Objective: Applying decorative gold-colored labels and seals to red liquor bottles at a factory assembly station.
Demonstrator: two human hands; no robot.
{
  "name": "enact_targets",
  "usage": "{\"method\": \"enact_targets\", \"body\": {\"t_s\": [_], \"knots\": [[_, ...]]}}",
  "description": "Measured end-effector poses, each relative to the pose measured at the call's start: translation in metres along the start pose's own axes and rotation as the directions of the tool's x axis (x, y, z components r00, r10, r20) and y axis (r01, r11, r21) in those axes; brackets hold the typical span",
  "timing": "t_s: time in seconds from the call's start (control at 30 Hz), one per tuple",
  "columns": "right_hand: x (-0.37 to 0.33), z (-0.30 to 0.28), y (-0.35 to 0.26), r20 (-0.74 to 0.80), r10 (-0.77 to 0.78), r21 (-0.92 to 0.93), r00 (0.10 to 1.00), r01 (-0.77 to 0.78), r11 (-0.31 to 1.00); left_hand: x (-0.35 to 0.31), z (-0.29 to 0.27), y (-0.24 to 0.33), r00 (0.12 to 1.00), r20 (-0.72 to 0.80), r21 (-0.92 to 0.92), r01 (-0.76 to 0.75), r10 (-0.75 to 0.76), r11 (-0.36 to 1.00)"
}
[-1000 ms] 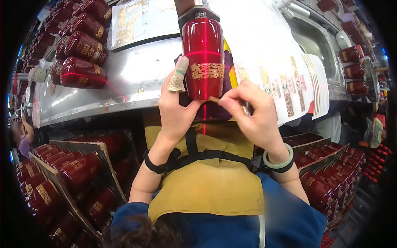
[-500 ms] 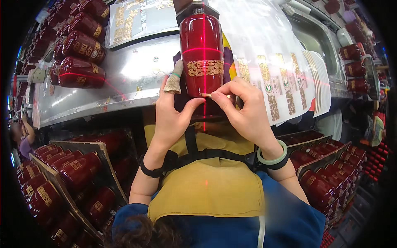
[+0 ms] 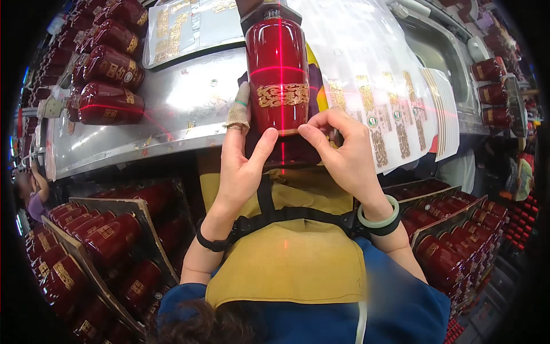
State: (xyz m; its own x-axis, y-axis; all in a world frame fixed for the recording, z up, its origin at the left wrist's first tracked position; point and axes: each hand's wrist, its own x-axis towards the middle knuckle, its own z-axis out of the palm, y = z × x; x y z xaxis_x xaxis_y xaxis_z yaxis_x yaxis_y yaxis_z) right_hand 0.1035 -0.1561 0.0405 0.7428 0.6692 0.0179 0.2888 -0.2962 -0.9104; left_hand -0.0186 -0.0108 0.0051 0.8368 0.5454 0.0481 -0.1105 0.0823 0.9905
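A glossy dark red bottle (image 3: 277, 60) lies with its neck at the far end and its base toward me. A gold scroll-patterned band (image 3: 283, 95) crosses its lower body. Along the near rim of the base runs a thin gold strip (image 3: 288, 133). My left hand (image 3: 242, 166) holds the bottle's left side, its cloth-covered finger against the glass and its thumb by the base. My right hand (image 3: 345, 146) is at the lower right of the base, thumb and forefinger pinched at the strip's right end; its other fingers are partly hidden.
To the right lies a white sheet of gold decals (image 3: 366, 97), beside narrow striped strips (image 3: 440, 114) and a steel sink (image 3: 438, 54). Red bottles (image 3: 112, 103) stand in rows at left. Crates (image 3: 137, 229) of bottles flank me. A person (image 3: 37, 192) is at far left.
The strip, earlier stretched from my right fingers, now lies against the bottle's base. My left thumb has moved up toward the glass, and my right fingers have shifted slightly right.
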Motion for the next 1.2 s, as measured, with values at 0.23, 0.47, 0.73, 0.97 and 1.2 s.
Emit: {"method": "enact_targets", "body": {"t_s": [0.23, 0.47, 0.73, 0.97, 1.2], "knots": [[-0.0006, 0.0010, 0.0018, -0.005, -0.010, -0.006, 1.000, 0.010, 1.000, -0.0006, 0.0005, 0.0001, 1.000, -0.006, -0.022, 0.013, -0.014, 1.000], [0.0005, 0.0024, 0.0046, -0.013, -0.036, 0.012, 0.999, 0.037, 0.999, 0.0001, 0.0002, -0.0007, 1.000, 0.012, -0.007, 0.011, -0.011, 1.000], [0.0012, 0.0042, 0.0061, -0.030, -0.048, 0.006, 0.998, 0.048, 0.999, 0.0000, 0.0011, -0.0004, 1.000, -0.004, -0.021, 0.021, -0.021, 1.000], [0.0014, 0.0043, 0.0047, -0.031, -0.060, -0.001, 0.998, 0.060, 0.998, -0.0002, 0.0000, 0.0016, 1.000, 0.013, -0.024, 0.016, -0.015, 1.000], [0.0014, 0.0055, 0.0053, -0.036, -0.069, -0.004, 0.997, 0.069, 0.998, -0.0028, -0.0079, -0.0052, 0.999, -0.028, -0.052, -0.019, 0.017, 0.998]]}}
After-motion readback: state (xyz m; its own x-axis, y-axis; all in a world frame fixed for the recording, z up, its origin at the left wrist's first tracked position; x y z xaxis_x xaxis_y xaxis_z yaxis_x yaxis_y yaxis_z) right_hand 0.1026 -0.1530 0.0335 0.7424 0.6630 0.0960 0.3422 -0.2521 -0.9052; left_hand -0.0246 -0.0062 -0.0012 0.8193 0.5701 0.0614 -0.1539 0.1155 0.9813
